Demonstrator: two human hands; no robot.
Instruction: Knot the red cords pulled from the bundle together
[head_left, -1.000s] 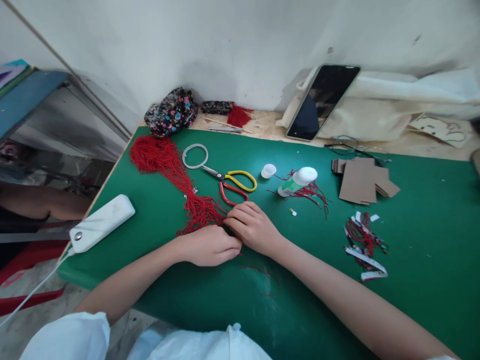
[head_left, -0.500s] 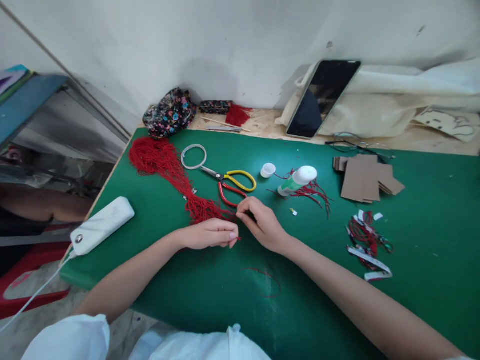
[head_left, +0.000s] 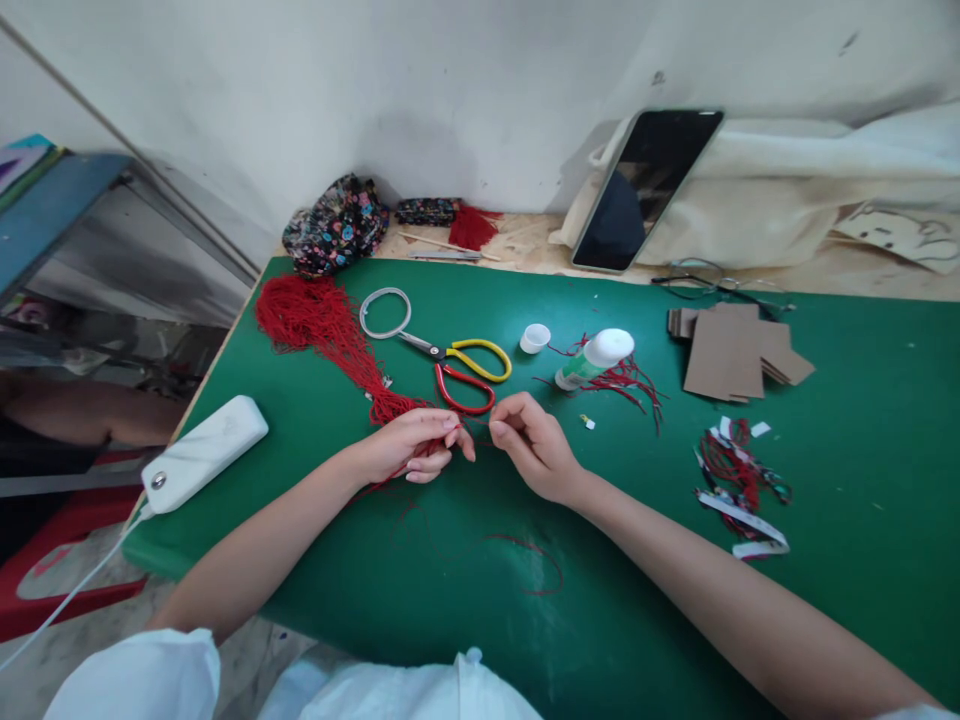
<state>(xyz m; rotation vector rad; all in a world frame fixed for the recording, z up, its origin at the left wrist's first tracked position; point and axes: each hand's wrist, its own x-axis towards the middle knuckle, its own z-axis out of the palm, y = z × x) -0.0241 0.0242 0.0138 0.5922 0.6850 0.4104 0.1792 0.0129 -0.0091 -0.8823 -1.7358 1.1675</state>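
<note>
Over the green table, my left hand (head_left: 412, 442) is closed on red cord (head_left: 384, 483), which trails below the palm toward the lower left. Apart from it on the right, my right hand (head_left: 534, 445) pinches thumb against forefinger; a thin strand of the cord seems to run between both hands. A large bundle of red cords (head_left: 315, 330) spreads behind my left hand. Just beyond my fingers lie scissors (head_left: 435, 352) with one yellow and one red handle, their blades near a pale ring (head_left: 385, 313). One loose red thread (head_left: 551, 565) curls nearer my body.
A white-capped bottle (head_left: 600, 358) stands beside a small white cup (head_left: 535, 338) and cut red cords. Brown cardboard pieces (head_left: 724, 350) and a tangle of cords with white tags (head_left: 739, 465) lie right. A white power bank (head_left: 204, 453) is left; a phone (head_left: 645, 190) leans behind.
My left hand has turned and its fingers have loosened from a tighter fist, with red cord now showing below it. My right hand has shifted slightly right, widening the gap.
</note>
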